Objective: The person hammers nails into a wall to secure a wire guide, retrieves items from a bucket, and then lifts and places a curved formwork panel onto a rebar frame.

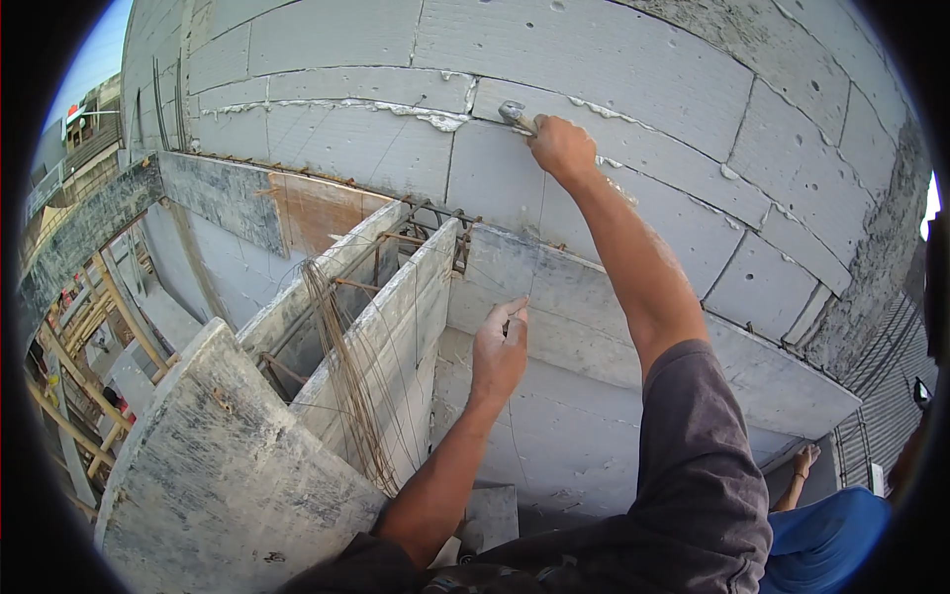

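My right hand is raised against the grey block wall, closed around the handle of a hammer whose metal head points left. Beneath it hangs a thin wire, running down to my left hand. My left hand is lower, in front of a formwork board, with thumb and index finger pinched together on the wire. The wire's upper end is hidden around my right hand. Left of my left hand, a bundle of tie wires drapes over the edge of another formwork board.
Rebar lies between two upright boards. A large stained panel stands at the lower left, near bamboo poles. Grey blocks with mortar joints rise ahead. At the lower right is another person in a blue shirt, one hand on the boards.
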Tool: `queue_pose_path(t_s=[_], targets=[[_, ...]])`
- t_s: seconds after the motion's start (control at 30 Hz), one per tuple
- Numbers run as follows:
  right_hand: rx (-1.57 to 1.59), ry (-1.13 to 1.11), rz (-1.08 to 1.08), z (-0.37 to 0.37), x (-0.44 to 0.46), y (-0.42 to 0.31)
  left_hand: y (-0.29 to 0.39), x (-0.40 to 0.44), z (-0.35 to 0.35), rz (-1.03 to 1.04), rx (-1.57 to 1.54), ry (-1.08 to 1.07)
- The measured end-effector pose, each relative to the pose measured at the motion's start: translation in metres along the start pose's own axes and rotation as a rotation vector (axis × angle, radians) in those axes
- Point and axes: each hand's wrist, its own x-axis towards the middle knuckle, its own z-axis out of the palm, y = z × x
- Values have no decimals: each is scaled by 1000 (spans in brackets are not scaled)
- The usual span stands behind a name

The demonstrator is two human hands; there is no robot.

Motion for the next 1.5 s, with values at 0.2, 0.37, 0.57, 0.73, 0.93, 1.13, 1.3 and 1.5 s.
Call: queue_pose_path(t_s=[0.2, 0.37, 0.57, 0.73, 0.93, 1.13, 1.3, 1.5], targets=[[105, 35, 124, -29, 5, 10, -6, 4, -12, -67, -36, 63], [255, -7, -15, -16, 9, 63, -12, 7, -19, -24, -124, 148], [17, -40, -117, -14, -23, 67, 2, 6, -29, -128, -308, 156], [-89, -1, -119, 10, -25, 61, 32, -1, -32, -188, -504, 92], [63, -154, -90, -24, -45, 63, 18, 0, -30, -163, -481, 118], [15, -143, -109, -51, -54, 80, -5, 0, -26, -80, -322, 182], [282, -88, 35, -120, -44, 32, -10, -4, -29, -195, -340, 196], [657, 595, -439, -105, -49, 37, -19, -1, -30, -148, -321, 225]])
